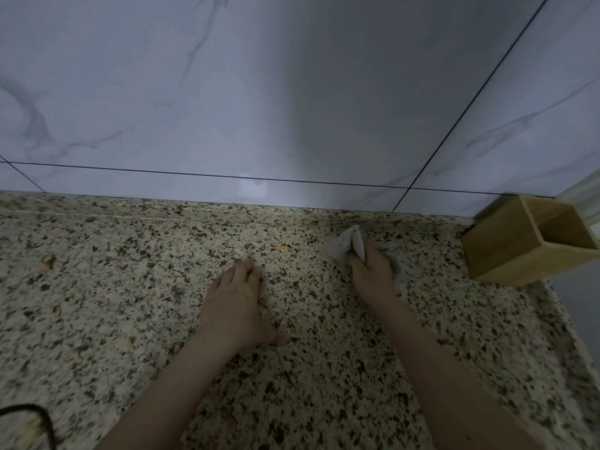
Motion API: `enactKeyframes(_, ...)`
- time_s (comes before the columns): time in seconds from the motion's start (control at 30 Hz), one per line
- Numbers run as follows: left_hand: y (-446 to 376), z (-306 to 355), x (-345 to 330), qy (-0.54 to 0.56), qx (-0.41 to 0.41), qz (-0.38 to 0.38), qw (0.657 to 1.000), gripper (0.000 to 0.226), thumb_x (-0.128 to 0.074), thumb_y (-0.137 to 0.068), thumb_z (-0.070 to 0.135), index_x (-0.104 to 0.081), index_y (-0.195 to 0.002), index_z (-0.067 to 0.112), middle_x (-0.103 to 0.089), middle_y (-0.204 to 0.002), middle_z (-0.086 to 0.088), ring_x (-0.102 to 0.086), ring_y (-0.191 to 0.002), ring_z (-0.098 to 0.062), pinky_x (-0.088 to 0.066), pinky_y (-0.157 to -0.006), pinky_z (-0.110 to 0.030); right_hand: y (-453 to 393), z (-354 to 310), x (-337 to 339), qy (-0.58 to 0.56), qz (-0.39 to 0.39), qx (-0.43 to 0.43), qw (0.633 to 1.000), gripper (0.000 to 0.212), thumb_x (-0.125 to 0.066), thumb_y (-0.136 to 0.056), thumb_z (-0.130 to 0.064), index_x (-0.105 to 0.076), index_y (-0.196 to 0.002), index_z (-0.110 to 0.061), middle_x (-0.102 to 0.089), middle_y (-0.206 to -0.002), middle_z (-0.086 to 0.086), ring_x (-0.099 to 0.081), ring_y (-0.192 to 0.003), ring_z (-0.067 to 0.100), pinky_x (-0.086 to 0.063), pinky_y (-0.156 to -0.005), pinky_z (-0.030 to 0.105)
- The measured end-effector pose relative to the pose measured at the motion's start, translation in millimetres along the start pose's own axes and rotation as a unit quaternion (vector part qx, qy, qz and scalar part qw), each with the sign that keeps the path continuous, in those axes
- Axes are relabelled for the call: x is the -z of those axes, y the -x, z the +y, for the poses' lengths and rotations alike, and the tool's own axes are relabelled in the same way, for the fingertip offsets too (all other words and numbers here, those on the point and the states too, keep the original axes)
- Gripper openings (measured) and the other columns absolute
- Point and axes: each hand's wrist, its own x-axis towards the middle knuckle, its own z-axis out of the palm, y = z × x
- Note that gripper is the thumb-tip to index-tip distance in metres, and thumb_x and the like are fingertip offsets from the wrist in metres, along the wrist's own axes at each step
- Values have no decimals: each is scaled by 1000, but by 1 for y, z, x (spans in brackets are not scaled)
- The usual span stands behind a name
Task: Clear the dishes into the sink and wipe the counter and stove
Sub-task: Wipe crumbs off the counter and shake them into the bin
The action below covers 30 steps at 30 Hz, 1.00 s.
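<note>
The speckled granite counter point(130, 303) fills the lower half of the view. My right hand point(371, 271) is shut on a crumpled grey cloth point(344, 245), which is pressed on the counter near the back wall. My left hand point(232, 303) lies flat on the counter, palm down, fingers together and pointing toward the wall, holding nothing. A small yellow crumb point(285, 247) lies on the counter between the two hands. No dishes, sink or stove are in view.
A wooden box holder point(506, 251) with open compartments stands at the back right corner. The marble-look tiled wall point(259, 108) runs along the back. A black cord point(35, 417) curls at the lower left. The counter's right edge point(571, 339) drops off beyond the box.
</note>
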Motion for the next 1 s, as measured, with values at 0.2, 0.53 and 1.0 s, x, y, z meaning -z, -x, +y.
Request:
enactKeyframes(0.2,0,-7,-4,42,-32,19,998,130,-68,-50,76,-9,-150,19,-1,-157,6,-3,-145,-17,0,-120,-34,24,-17,-4,-50,-74,3,996,22,-38,-101,-13,-56,-106,-23,-56,-99,-17,-53,-91,-5,-45,-80,7)
enactKeyframes(0.53,20,-56,-2,347,-156,246,891,34,-73,-76,1,-70,-108,13,-61,-113,10,-58,-104,2,-43,-96,-10,96,-40,-30,-82,-150,-107,980,29,-40,-98,-6,-59,-103,-27,-59,-106,-10,-57,-104,11,-50,-70,12)
enactKeyframes(1.0,45,-136,5,439,-71,249,860,29,-87,-57,20,-72,-81,17,-64,-69,15,-64,-68,1,-49,-64,-5,51,-98,-64,-167,171,-128,963,42,-32,-102,-23,-37,-142,-9,-45,-142,12,-45,-127,31,-40,-94,33)
